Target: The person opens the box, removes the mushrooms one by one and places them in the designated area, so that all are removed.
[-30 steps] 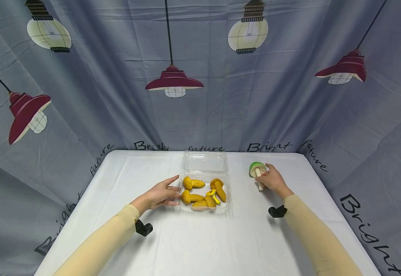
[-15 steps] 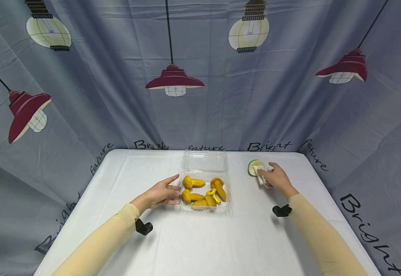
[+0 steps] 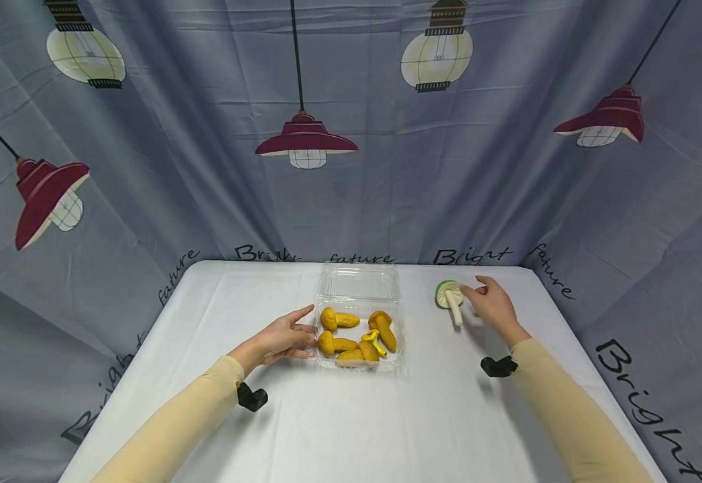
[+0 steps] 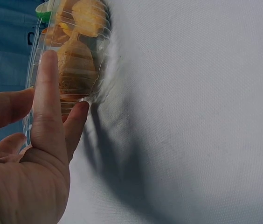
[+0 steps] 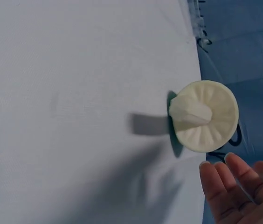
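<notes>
A clear plastic clamshell box point(image 3: 358, 331) stands mid-table with its lid point(image 3: 358, 282) tipped back. In it lie several brownish-yellow toy mushrooms point(image 3: 346, 320) and a bright yellow curved piece point(image 3: 373, 340). At the box's left wall is my left hand point(image 3: 278, 341), fingers extended; in the left wrist view the fingertips point(image 4: 50, 58) rest against the plastic. A toy mushroom with green cap and white stem point(image 3: 452, 303) lies on the right, its pale underside showing. Beside its cap is my right hand point(image 3: 494, 307); in the right wrist view the fingers point(image 5: 213, 179) are spread, holding nothing.
A white cloth covers the table point(image 3: 363, 416). Behind it hangs a grey-blue curtain point(image 3: 351, 208) printed with lamps and lettering. Black camera mounts point(image 3: 251, 398) sit below both wrists.
My right hand has let go of the green-capped mushroom and drawn back to the right. The mushroom has tilted, so its underside faces the viewer more. The left hand and box have stayed put.
</notes>
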The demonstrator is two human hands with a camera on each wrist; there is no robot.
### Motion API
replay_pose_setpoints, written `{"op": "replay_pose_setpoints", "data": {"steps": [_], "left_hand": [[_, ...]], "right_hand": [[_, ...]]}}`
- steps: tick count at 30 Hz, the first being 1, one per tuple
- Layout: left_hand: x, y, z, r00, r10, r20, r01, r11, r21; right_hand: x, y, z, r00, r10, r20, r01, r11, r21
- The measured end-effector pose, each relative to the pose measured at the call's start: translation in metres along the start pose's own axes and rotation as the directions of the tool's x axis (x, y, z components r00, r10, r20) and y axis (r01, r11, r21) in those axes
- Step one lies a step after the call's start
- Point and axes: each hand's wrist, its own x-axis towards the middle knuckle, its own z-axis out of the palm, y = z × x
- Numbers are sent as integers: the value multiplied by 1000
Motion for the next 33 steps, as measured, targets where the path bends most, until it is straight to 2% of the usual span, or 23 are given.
{"op": "replay_pose_setpoints", "data": {"steps": [5,12,22,33], "left_hand": [[0,0,2,1000,0,-11,1,1000,4],[2,-1,1,1000,-3,-16,3,1000,10],[3,0,1,999,-12,-47,13,1000,17],[2,2,2,999,-8,-39,9,1000,16]], "right_hand": [[-2,-8,-4,996,-47,-71,46,999,-15],[-7,-23,-4,989,-120,-83,121,993,2],[-18,-46,12,976,-217,16,216,975,57],[-30,-73,35,960,-243,140,231,968,94]]}}
